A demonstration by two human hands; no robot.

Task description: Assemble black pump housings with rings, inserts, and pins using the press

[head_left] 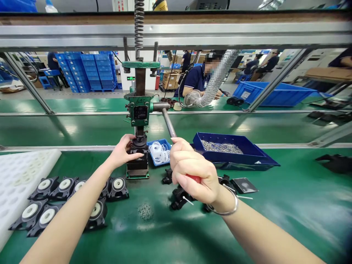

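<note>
A green hand-operated arbor press [139, 110] stands on the bench in front of me. My right hand [192, 170] is closed around its metal lever [168, 124], and a bit of red grip shows between the fingers. Under the ram sits a black plastic housing [139, 151]. My left hand [125, 151] holds it from the left side, fingers behind and thumb across the front. Left of the press lie several black housings with white rings [118, 184], partly covered by my left forearm. More black parts [180, 198] lie beneath my right hand, some with white sticks.
A small blue tray of white rings [150, 160] is beside the press. Right of it stands a dark blue bin [222, 158] with metal pins. A white foam tray [55, 156] lies at left. Across the bench, a person [194, 79] works near a flexible duct [217, 82].
</note>
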